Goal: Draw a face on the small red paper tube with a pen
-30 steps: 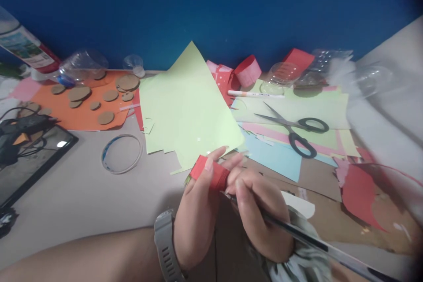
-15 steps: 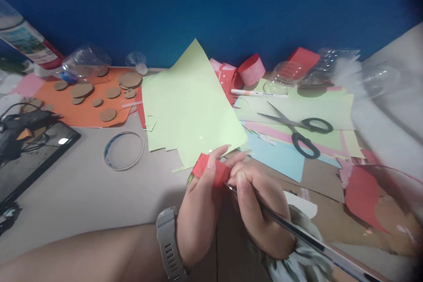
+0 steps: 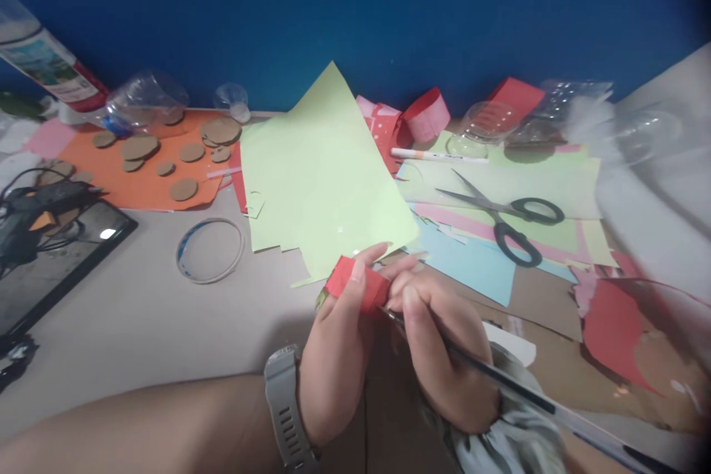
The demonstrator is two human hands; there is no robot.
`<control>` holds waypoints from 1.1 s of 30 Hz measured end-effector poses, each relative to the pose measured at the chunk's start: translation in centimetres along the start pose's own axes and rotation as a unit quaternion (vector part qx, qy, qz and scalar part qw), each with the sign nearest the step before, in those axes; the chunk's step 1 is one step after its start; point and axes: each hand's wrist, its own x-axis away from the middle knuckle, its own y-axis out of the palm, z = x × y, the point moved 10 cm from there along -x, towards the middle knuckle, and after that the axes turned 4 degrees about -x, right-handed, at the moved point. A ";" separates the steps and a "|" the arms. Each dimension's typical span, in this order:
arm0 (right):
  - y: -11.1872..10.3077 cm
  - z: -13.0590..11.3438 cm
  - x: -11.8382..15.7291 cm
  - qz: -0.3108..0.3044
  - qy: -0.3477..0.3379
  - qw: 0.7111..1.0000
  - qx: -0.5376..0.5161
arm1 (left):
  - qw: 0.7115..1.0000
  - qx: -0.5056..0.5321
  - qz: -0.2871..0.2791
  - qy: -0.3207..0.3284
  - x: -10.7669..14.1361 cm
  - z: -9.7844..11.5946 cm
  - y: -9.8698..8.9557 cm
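Note:
A small folded piece of red paper [image 3: 369, 292] is pinched in my left hand [image 3: 338, 355], the thumb lying across its top. A bit of green [image 3: 321, 299] sticks out at its left end. My right hand [image 3: 447, 344] grips a pen [image 3: 500, 376], whose metal tip meets the near right edge of the red paper. The pen's long clear barrel runs down to the lower right. Beyond both hands lies a sheet of pale green paper [image 3: 327, 178] with a stepped, cut lower edge.
Open scissors [image 3: 508, 209] rest on coloured paper sheets at right, beside a white marker [image 3: 438, 155]. At left are a tape ring [image 3: 182, 255], cardboard discs on orange paper [image 3: 133, 189] and a dark-screened device [image 3: 72, 259]. A bottle [image 3: 49, 63] leans near the blue wall [image 3: 355, 7].
The whole view has shifted slightly. Both hands keep their hold on the red paper and the pen, with hardly any movement between them.

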 end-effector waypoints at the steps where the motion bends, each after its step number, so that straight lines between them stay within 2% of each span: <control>1: 0.0 0.1 0.1 0.002 0.002 1.000 -0.002 | 1.000 0.003 -0.001 0.001 0.0 0.0 0.0; 7: 1.0 -0.1 0.2 -0.059 0.000 0.998 -0.037 | 1.000 -0.003 0.005 -0.003 0.1 -0.4 -0.5; 12: 0.0 -0.3 0.0 -0.016 -0.008 1.000 -0.025 | 1.000 -0.004 -0.002 0.002 0.0 -0.2 -0.4; 17: 1.0 -0.2 0.1 -0.081 -0.003 0.997 -0.016 | 1.000 -0.008 0.000 -0.004 0.2 -0.2 -0.4; 22: 0.1 0.1 0.0 -0.021 0.009 0.999 -0.031 | 1.000 -0.004 -0.002 0.001 0.1 -0.1 -0.2; 25: 1.0 -0.2 0.0 -0.070 -0.007 0.997 -0.026 | 1.000 -0.010 -0.003 0.002 0.1 -0.2 -0.3; 27: 1.2 -0.3 0.2 -0.080 -0.013 0.996 -0.037 | 1.000 -0.014 -0.004 -0.002 0.1 -0.3 -0.4; 30: -0.1 0.3 0.4 0.004 -0.005 0.997 -0.077 | 1.000 -0.007 -0.004 -0.003 0.1 -0.4 -0.3; 33: -0.9 2.0 0.7 0.078 0.053 0.988 -0.123 | 1.000 -0.001 0.013 -0.009 0.0 -0.5 -0.4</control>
